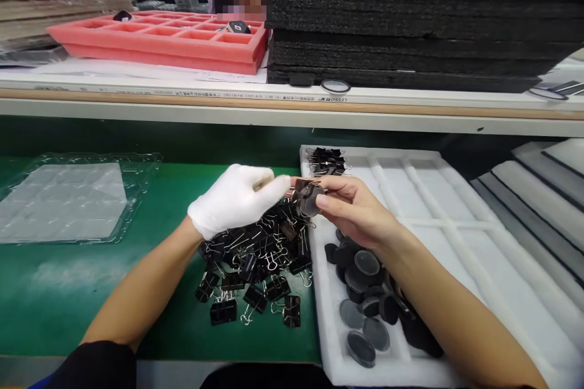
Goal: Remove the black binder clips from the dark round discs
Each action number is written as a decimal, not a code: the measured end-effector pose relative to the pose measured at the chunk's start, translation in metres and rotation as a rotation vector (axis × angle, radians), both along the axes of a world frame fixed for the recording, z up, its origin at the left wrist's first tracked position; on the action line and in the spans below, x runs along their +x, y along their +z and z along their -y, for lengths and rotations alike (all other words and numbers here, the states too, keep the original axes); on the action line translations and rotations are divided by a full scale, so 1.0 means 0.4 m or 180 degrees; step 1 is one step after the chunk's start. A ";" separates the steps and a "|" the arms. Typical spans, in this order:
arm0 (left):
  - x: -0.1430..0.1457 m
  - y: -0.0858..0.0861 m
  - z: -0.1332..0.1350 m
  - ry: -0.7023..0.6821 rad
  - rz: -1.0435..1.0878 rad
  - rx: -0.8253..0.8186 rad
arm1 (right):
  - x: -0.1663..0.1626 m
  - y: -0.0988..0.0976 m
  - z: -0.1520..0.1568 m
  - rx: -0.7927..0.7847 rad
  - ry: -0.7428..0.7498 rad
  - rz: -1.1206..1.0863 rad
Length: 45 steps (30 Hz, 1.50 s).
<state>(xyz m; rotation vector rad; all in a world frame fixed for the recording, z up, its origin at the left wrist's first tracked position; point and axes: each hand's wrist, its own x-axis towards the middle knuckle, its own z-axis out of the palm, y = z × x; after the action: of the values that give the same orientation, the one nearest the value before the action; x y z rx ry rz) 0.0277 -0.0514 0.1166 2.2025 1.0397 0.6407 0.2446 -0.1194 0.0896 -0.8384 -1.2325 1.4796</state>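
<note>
My left hand [237, 197] wears a white glove, and its fingertips pinch the wire handles of a black binder clip [305, 193]. My bare right hand [353, 206] is closed on a small dark round disc [311, 202] that sits at the clip's jaws. Both hands hover above a loose pile of black binder clips [255, 267] on the green mat. Just below my right hand, several dark round discs [365, 292] lie in the near compartment of a white foam tray [433, 219]. A few clipped pieces [326, 161] rest in the tray's far left corner.
A clear plastic blister tray [68, 200] lies on the green mat [91, 292] at left. On the raised shelf [274, 100] sit a red foam tray [159, 42] and a tall stack of black foam sheets [410, 24]. Another person sits behind the shelf. More white trays [547, 194] are at right.
</note>
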 end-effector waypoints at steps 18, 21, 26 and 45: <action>0.016 -0.016 0.007 -0.0748 -0.0230 0.0121 | 0.047 0.023 -0.011 0.0271 0.0504 0.0210; 0.017 -0.018 0.010 -0.0684 -0.0136 0.0341 | 0.047 0.027 -0.014 0.0305 0.0517 0.0234; 0.025 -0.023 0.014 -0.0422 0.0310 0.1003 | 0.050 0.034 -0.015 0.0376 0.0520 0.0283; -0.055 0.027 -0.052 -0.0032 -0.0068 -0.0515 | 0.023 0.042 -0.028 -0.0281 -0.0781 0.0048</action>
<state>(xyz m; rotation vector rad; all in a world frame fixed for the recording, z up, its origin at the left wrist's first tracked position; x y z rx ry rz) 0.0057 -0.0305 0.1273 2.0767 1.0526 0.5111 0.2538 -0.1083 0.1066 -1.0231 -1.0401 1.3376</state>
